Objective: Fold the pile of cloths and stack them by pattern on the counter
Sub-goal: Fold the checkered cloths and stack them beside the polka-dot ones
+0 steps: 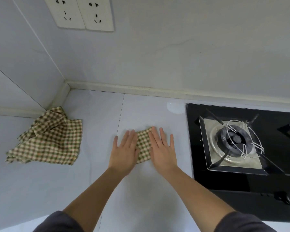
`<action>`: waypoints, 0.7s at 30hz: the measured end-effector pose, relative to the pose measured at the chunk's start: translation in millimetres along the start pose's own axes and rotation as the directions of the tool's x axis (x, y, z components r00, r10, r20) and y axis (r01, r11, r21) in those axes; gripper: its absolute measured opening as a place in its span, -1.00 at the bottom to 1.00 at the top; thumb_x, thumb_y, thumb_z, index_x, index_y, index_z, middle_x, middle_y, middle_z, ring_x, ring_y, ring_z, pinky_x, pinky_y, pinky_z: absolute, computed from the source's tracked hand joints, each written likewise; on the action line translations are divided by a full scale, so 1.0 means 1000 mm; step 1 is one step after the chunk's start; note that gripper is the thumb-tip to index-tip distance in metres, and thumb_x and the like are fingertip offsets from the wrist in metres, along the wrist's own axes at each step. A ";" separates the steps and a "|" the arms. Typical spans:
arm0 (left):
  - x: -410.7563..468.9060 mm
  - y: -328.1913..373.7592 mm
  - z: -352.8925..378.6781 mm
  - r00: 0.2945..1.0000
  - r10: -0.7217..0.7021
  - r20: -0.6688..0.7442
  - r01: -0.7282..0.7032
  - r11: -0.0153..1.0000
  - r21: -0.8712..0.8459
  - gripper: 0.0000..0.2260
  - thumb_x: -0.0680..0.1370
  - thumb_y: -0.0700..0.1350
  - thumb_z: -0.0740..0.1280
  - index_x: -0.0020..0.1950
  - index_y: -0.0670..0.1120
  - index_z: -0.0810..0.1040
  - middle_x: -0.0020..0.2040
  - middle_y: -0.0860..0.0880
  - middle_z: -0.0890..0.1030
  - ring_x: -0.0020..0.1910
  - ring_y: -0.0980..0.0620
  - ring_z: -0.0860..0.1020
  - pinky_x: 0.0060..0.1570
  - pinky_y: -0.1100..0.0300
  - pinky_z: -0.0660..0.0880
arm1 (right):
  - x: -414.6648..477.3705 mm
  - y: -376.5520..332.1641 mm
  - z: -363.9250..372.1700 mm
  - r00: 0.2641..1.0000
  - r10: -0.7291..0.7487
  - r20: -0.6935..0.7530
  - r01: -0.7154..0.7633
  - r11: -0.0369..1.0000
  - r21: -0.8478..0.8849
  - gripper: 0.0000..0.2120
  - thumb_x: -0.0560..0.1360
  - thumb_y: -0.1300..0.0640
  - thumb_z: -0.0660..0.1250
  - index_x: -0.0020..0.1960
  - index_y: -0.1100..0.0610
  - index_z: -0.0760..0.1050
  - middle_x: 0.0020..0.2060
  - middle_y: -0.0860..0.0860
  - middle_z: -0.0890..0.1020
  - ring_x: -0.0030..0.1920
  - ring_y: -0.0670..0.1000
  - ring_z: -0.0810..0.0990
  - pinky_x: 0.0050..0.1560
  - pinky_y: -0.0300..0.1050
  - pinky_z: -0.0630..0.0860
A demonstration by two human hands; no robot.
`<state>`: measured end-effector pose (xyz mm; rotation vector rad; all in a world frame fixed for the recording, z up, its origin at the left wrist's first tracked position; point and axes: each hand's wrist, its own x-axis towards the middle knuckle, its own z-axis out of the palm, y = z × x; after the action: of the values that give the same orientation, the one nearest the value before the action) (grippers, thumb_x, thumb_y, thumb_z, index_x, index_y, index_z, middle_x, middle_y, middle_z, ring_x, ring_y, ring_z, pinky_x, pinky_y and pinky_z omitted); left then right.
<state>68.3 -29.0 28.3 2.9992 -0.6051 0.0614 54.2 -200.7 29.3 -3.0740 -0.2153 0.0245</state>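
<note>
Head camera, close, looks steeply down (wide-angle) onto counter point(57, 190).

Two checked cloths: one folded cloth point(144, 144), one loose cloth point(47, 139). Two hands: left hand point(124, 151), right hand point(162, 151). Two wall sockets point(84, 13). One gas stove point(241, 148).

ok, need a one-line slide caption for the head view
Both hands, left hand and right hand, press flat a folded checked cloth; crumpled cloths wait by the corner.
</note>
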 end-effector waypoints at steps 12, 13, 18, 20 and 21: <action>0.013 0.009 -0.004 0.944 -0.006 0.329 -0.052 0.985 0.166 -0.39 0.60 0.16 -0.22 0.52 -0.18 -0.27 0.54 -0.14 -0.26 0.55 -0.11 -0.22 0.44 -0.27 -0.19 | -0.001 0.011 -0.009 0.938 0.064 0.340 -0.053 0.998 -0.042 -0.18 0.36 -0.19 -0.55 0.57 0.10 -0.25 0.56 -0.03 -0.26 0.53 0.15 -0.32 0.42 0.32 -0.34; 0.015 0.011 -0.011 0.972 -0.003 0.235 -0.020 0.995 0.096 -0.38 0.60 0.14 -0.05 0.55 -0.19 -0.07 0.57 -0.17 -0.07 0.56 -0.14 -0.05 0.45 -0.27 -0.03 | -0.001 0.011 -0.010 0.935 0.066 0.349 -0.061 0.998 -0.024 -0.17 0.36 -0.18 -0.55 0.57 0.10 -0.23 0.55 -0.03 -0.26 0.53 0.14 -0.32 0.44 0.31 -0.31; 0.006 0.014 -0.001 0.959 0.275 -0.068 -0.283 0.946 -0.160 -0.74 0.41 0.09 0.31 -0.02 -0.04 0.55 -0.06 0.00 0.54 -0.09 -0.04 0.56 -0.13 0.11 0.48 | -0.001 0.014 -0.023 0.930 0.129 0.345 -0.167 0.983 0.082 -0.47 0.63 0.03 -0.08 0.58 0.05 -0.04 0.57 -0.01 -0.20 0.55 0.10 -0.24 0.50 0.20 -0.15; 0.005 0.015 -0.001 0.952 0.307 0.010 -0.300 0.937 -0.180 -0.71 0.32 0.07 0.49 -0.05 -0.01 0.57 -0.11 0.03 0.53 -0.15 0.00 0.55 -0.21 0.15 0.48 | -0.003 0.013 -0.030 0.924 0.177 0.340 -0.228 0.967 0.116 -0.45 0.59 0.19 0.08 0.56 0.02 0.06 0.57 0.02 -0.13 0.56 0.11 -0.18 0.49 0.14 -0.05; 0.006 0.016 0.000 0.953 0.302 0.011 -0.295 0.939 -0.179 -0.71 0.28 0.01 0.55 -0.08 0.00 0.59 -0.14 0.02 0.54 -0.18 0.00 0.55 -0.24 0.15 0.48 | -0.004 0.013 -0.033 0.922 0.192 0.335 -0.243 0.963 0.116 -0.43 0.56 0.25 0.13 0.53 0.01 0.11 0.56 0.03 -0.09 0.56 0.10 -0.16 0.48 0.11 -0.02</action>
<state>67.7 -45.5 29.8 2.7213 -1.0102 -0.0302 53.1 -216.2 61.1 -2.9023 0.1141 0.5292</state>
